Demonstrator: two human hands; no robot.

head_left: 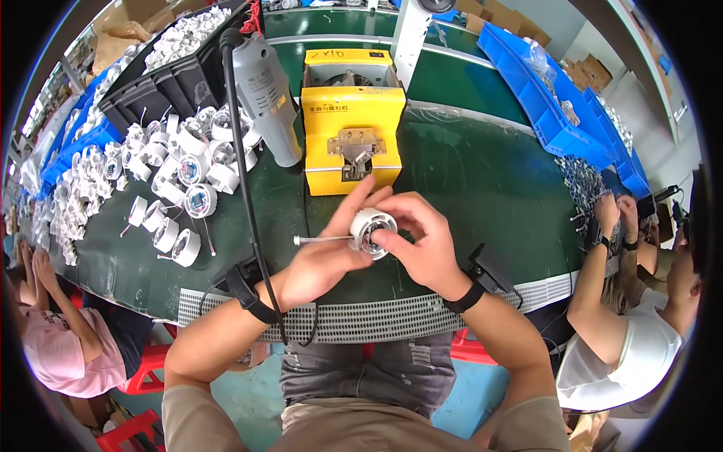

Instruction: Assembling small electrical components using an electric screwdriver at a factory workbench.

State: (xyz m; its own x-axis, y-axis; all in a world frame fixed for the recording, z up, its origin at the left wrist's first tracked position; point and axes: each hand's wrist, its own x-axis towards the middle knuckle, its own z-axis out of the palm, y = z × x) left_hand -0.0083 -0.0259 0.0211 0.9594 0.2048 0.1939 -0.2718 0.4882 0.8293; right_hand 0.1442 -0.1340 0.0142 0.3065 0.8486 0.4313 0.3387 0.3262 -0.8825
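Observation:
Between my hands, above the near edge of the green table, is a small white round housing (360,223) with a circuit board inside its open face. A thin white cable (322,239) with a small connector sticks out of it to the left. My left hand (320,264) supports the housing from the left, its fingers behind it. My right hand (425,237) curls round the other side, thumb pressed into the open face. Beyond my hands stands a yellow machine (339,162) with a metal jig on its front.
Many similar white housings (199,200) lie heaped at left. A black crate (120,109) of white parts stands behind them. A grey tool (265,102) and black cord (239,151) are near the machine. Blue trays (561,132) and a co-worker's hands (614,215) are at right.

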